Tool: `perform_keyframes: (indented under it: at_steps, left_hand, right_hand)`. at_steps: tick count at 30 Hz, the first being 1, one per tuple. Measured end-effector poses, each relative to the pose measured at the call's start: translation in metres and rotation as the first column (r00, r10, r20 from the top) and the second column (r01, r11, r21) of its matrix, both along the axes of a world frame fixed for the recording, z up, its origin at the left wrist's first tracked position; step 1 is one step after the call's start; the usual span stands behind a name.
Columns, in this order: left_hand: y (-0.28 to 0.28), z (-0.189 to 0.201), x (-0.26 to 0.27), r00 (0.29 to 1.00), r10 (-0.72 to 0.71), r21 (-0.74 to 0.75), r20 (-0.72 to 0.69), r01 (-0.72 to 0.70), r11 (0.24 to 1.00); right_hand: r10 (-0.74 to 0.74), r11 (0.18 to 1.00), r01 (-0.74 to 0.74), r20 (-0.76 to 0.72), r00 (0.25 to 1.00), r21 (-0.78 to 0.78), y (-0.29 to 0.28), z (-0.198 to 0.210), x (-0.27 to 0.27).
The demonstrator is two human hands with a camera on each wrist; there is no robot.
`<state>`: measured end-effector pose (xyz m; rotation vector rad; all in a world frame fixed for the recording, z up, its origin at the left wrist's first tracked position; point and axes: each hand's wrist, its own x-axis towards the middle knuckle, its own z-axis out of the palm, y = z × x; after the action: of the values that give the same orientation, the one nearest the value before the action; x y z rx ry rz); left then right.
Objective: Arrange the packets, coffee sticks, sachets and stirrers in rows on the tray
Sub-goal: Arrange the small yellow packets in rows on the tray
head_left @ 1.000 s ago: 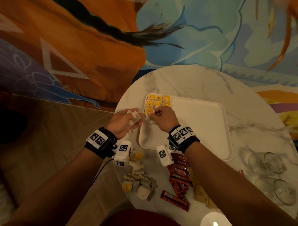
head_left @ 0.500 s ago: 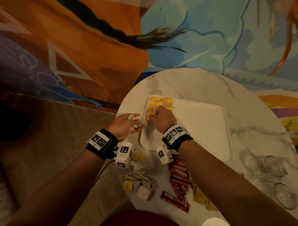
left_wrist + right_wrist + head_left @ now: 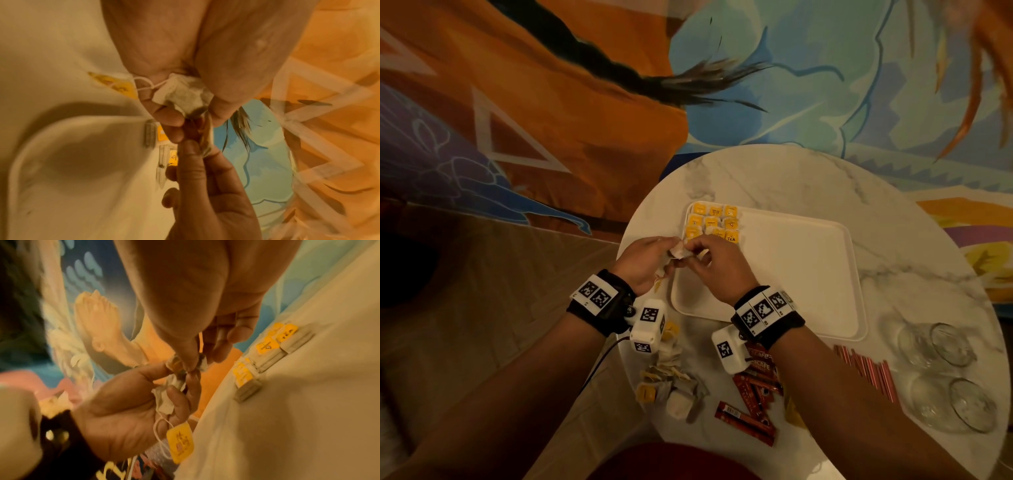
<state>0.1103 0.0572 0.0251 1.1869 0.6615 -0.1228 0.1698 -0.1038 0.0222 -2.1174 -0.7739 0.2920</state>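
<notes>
Over the near left edge of the white tray (image 3: 791, 281) my two hands meet. My left hand (image 3: 669, 255) grips a crumpled white tea bag (image 3: 183, 94), whose yellow tag (image 3: 180, 443) dangles on its string. My right hand (image 3: 691, 248) pinches another small packet at the left hand's fingertips (image 3: 185, 366); what it is stays blurred. Several tea bags with yellow tags (image 3: 714, 222) lie in rows in the tray's far left corner. The rest of the tray is bare.
On the round marble table (image 3: 825, 178), near me, lie a heap of loose tea bags (image 3: 671, 383), red coffee sticks (image 3: 753, 394), yellow sachets (image 3: 794, 411) partly under my right arm, and red stirrers (image 3: 866, 370). Two glasses (image 3: 945, 377) lie at the right.
My right hand has left the tea bag rows on the tray and come back left to my left hand, where it now pinches a packet. The left hand has risen slightly towards it.
</notes>
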Motion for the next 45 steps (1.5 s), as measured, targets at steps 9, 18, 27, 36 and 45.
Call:
perform_keyframes:
  at_steps: [9, 18, 27, 36, 45]
  left_hand:
    - [-0.009, 0.009, -0.004, 0.988, -0.152, 0.198, 0.017, 0.145, 0.969]
    - [-0.019, 0.001, -0.002, 0.992, -0.123, 0.153, -0.012, 0.123, 0.981]
    - [-0.007, 0.004, 0.003, 0.995, 0.096, -0.364, 0.036, -0.076, 0.928]
    - [-0.008, 0.007, 0.005, 0.987, 0.153, -0.453, 0.042, -0.118, 0.884]
    - [-0.010, 0.015, 0.007, 0.970, 0.194, -0.480, 0.146, -0.102, 0.871]
  right_hand:
    - [-0.084, 0.980, 0.143, -0.364, 0.928, 0.141, -0.019, 0.012, 0.001]
    - [-0.290, 0.955, 0.298, -0.232, 0.929, 0.000, -0.033, -0.021, 0.012]
    - [-0.392, 0.910, 0.346, -0.206, 0.896, -0.226, -0.030, -0.026, 0.034]
    - [-0.326, 0.872, 0.287, -0.032, 0.945, -0.397, -0.010, -0.018, 0.045]
    - [0.039, 0.997, -0.053, -0.257, 0.966, -0.048, -0.015, 0.001, 0.010]
